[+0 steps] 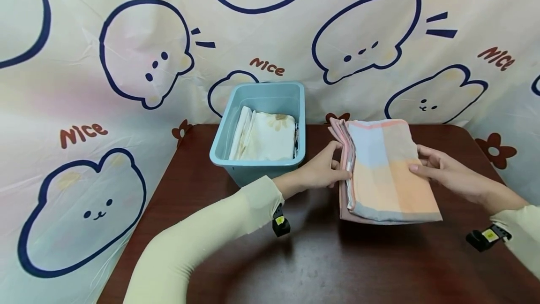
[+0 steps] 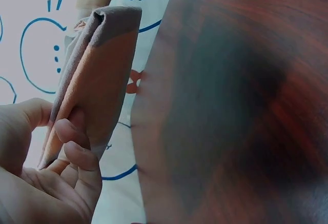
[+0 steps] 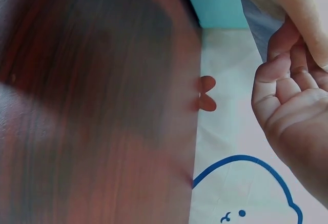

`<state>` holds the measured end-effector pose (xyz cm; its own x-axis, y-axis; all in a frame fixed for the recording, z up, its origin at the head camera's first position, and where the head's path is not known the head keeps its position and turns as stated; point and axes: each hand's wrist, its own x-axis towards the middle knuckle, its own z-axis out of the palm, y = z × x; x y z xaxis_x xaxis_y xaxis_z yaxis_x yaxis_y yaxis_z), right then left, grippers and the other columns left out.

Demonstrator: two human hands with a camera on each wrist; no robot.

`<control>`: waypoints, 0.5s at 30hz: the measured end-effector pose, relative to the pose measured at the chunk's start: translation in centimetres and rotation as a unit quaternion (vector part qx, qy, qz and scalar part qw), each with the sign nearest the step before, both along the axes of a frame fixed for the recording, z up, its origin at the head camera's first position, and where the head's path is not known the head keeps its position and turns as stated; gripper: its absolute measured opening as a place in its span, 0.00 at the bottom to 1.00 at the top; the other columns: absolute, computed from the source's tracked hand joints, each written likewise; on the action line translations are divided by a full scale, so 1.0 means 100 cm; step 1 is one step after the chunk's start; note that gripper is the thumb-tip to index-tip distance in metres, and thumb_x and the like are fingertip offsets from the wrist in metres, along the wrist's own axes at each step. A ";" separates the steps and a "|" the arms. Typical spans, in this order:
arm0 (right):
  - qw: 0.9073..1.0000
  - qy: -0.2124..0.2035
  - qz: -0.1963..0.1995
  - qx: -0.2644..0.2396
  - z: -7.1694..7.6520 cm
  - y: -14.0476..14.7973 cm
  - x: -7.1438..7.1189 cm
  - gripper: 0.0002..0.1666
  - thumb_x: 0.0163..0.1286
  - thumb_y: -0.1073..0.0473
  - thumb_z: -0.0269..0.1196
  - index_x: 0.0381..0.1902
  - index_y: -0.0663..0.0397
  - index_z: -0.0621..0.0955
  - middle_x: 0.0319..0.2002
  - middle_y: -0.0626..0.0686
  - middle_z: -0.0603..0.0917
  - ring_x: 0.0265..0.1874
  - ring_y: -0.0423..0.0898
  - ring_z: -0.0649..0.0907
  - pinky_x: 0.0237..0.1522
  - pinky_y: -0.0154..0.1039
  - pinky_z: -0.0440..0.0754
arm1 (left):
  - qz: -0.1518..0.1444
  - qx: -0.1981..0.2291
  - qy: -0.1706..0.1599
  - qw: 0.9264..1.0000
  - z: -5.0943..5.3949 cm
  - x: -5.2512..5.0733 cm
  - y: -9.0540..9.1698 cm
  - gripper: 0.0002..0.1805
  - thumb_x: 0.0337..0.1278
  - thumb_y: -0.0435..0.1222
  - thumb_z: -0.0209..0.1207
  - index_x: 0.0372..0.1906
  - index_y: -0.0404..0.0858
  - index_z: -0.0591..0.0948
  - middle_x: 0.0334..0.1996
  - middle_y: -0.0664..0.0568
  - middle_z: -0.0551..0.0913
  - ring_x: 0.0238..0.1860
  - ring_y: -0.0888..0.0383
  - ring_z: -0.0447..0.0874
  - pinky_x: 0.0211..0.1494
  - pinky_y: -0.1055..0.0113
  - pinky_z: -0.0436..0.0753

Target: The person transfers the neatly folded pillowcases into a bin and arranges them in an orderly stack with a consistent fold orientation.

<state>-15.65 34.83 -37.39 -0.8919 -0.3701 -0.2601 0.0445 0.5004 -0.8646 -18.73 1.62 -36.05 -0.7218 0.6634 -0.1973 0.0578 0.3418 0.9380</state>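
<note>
A folded checked cloth (image 1: 390, 168) in peach, pale blue, grey and pink is held up over the table, right of the blue bin. My left hand (image 1: 320, 168) pinches its thick, layered left edge between thumb and fingers. At the opposite edge, my right hand (image 1: 447, 172) grips the cloth with the thumb on the front face and fingers behind. The left wrist view shows the cloth (image 2: 105, 75) edge-on, its layers between thumb and curled fingers. In the right wrist view, the curled fingers of my right hand (image 3: 292, 90) partly hide the cloth.
A light blue plastic bin (image 1: 261, 169) stands at the back of the dark red-brown table (image 1: 303, 266). Inside it are folded white cloths (image 1: 274, 140) with a flower print. A cartoon-printed curtain (image 1: 261, 27) hangs behind and beside the table.
</note>
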 end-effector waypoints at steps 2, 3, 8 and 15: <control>1.000 0.002 0.004 -0.008 0.003 -0.002 -0.001 0.39 0.83 0.54 0.49 0.81 0.57 0.45 0.51 0.40 0.88 0.45 0.44 0.89 0.47 0.34 0.83 | -0.003 -0.002 0.005 1.000 0.005 -0.001 -0.003 0.42 0.69 0.35 0.60 0.78 0.43 0.48 0.17 0.51 0.73 0.15 0.58 0.68 0.22 0.69 0.68; 1.000 0.004 0.006 -0.009 0.005 -0.004 -0.001 0.39 0.83 0.54 0.49 0.81 0.57 0.45 0.51 0.40 0.88 0.45 0.44 0.89 0.47 0.34 0.83 | -0.007 -0.004 0.008 1.000 0.007 -0.002 -0.004 0.42 0.69 0.35 0.60 0.78 0.43 0.48 0.17 0.51 0.73 0.15 0.58 0.68 0.22 0.69 0.68; 1.000 0.017 0.018 0.001 0.013 -0.010 -0.004 0.40 0.82 0.52 0.49 0.81 0.56 0.45 0.52 0.41 0.87 0.46 0.43 0.88 0.48 0.31 0.80 | -0.018 -0.017 0.023 0.999 0.018 -0.005 -0.012 0.42 0.70 0.35 0.59 0.78 0.42 0.47 0.16 0.53 0.73 0.15 0.58 0.69 0.22 0.68 0.68; 0.999 0.025 0.022 -0.001 0.026 -0.019 -0.006 0.41 0.82 0.52 0.50 0.82 0.55 0.45 0.52 0.42 0.87 0.46 0.45 0.88 0.49 0.29 0.79 | -0.016 -0.030 0.026 0.999 0.032 -0.008 -0.019 0.40 0.70 0.36 0.59 0.77 0.43 0.49 0.17 0.51 0.73 0.16 0.58 0.70 0.21 0.68 0.69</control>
<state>-16.29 32.96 -34.83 -0.8863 -0.4103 -0.2149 -0.0215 0.4999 -0.8658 -19.53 -0.32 -32.83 -0.7111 0.6743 -0.1992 0.1179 0.3937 0.9117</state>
